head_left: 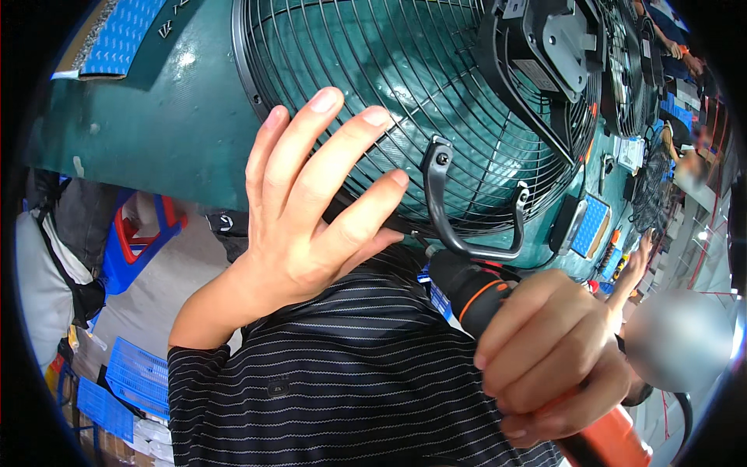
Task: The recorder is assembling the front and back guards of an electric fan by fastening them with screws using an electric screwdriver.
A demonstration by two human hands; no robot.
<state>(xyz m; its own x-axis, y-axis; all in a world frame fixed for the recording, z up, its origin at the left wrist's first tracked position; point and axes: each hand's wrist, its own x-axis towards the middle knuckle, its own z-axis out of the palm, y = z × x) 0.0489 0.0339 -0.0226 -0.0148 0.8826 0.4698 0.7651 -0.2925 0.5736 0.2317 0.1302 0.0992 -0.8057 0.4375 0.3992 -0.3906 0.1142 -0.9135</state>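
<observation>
My left hand (303,202) has its fingers spread, over the near left edge of a round black wire fan guard (334,54); I cannot tell whether the fingertips touch the wires. My right hand (552,350) is wrapped round an orange and black power screwdriver (475,296), low on the right, its front end toward the guard. A curved black handle (443,210) is fixed across the guard's near side; a screw (442,159) shows in its left end. Farther up, a black bracket with a grey box-like housing (556,54) crosses the guard.
The fan guard lies on a green table (156,148). A blue-sided cardboard box (124,35) sits at the far left, and a second fan (622,70) stands beyond the housing. Blue-and-red stools (140,233) and blue baskets (136,373) are at left. Other people work on the right.
</observation>
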